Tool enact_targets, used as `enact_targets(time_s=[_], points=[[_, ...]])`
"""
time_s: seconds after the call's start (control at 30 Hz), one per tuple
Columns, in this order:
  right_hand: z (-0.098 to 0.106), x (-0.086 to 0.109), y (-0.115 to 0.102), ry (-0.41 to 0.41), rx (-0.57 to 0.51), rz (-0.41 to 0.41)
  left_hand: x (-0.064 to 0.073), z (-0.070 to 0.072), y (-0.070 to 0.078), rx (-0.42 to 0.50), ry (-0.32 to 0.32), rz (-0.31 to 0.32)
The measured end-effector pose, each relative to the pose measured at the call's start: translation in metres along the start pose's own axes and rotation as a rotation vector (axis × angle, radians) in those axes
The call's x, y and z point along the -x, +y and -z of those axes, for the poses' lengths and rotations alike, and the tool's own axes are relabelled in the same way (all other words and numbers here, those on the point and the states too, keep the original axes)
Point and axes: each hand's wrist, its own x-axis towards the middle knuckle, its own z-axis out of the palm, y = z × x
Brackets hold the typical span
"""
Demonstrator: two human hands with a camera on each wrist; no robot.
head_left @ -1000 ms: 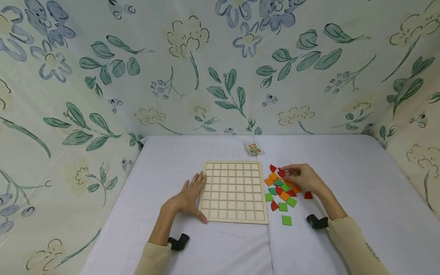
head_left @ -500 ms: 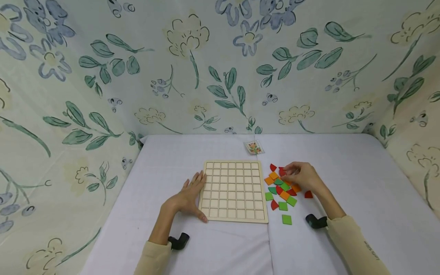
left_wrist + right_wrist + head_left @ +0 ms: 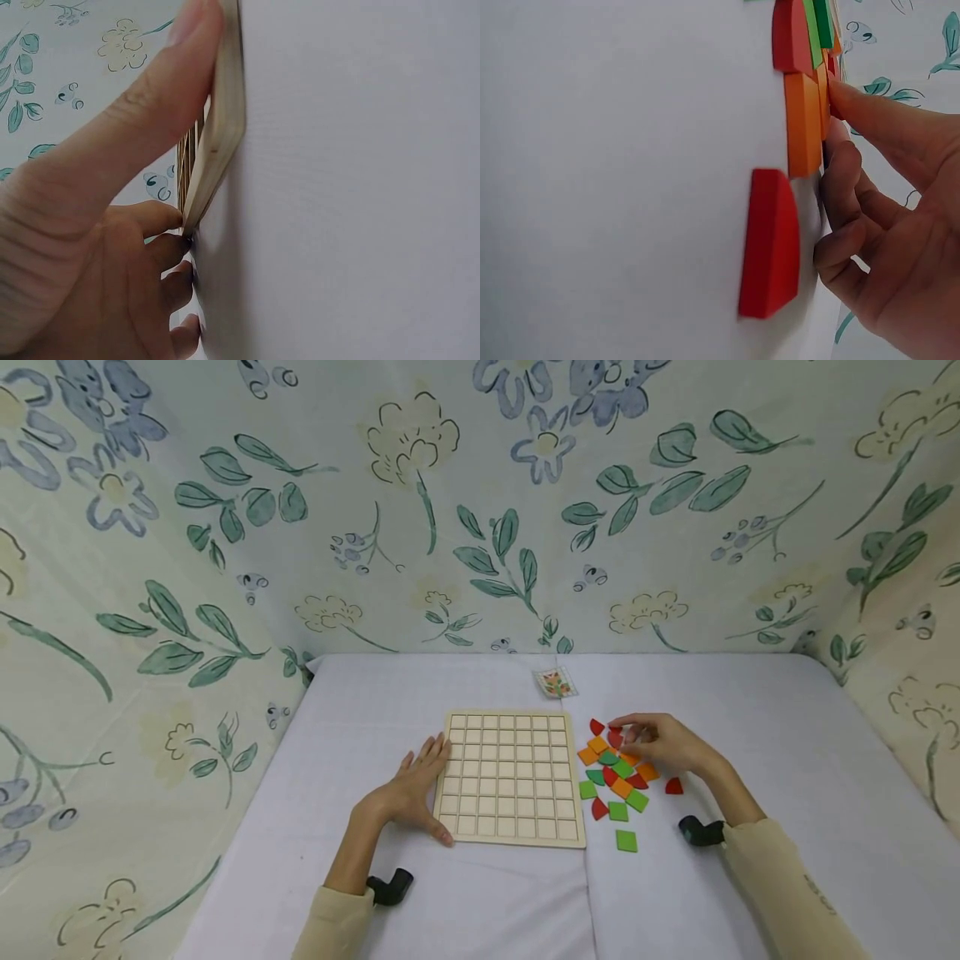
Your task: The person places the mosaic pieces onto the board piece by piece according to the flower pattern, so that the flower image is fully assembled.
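A pale wooden grid board [image 3: 506,775] lies flat on the table, its squares bare. My left hand [image 3: 408,792] rests at the board's left edge with fingers spread, the thumb by the near corner; the left wrist view has the thumb [image 3: 142,105] along the board's rim. To the right of the board is a loose pile of red, orange and green pieces. Over the pile's far side, my right hand [image 3: 660,743] holds a red rounded piece [image 3: 615,738] between thumb and index finger. In the right wrist view the other fingers [image 3: 844,251] are curled beneath.
A small patterned card or packet [image 3: 555,682] lies behind the board. One green square [image 3: 626,841] is apart at the near side, and a red rounded piece [image 3: 674,786] sits under the right wrist. A flowered cloth [image 3: 480,527] hangs behind the white-covered table [image 3: 375,693].
My right fingertips drew slightly back, then reached forward again, and the right forearm shifted a little to the right. The left hand and the board stay put.
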Motion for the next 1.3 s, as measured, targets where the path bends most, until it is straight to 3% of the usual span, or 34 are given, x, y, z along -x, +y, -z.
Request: enact_targets(time_s=[0.43,1.0,1.3], points=[[0.004,-0.008,0.002,-0.073,-0.005,0.052,0.000,0.000,0.000,-0.007,-0.004,0.000],[0.001,-0.014,0.003,0.005,0.020,0.032,0.001,0.000,-0.001,0.004,0.008,-0.006],[0.007,-0.011,0.005,-0.059,0.007,0.050,0.000,0.000,-0.002,-0.003,-0.001,-0.001]])
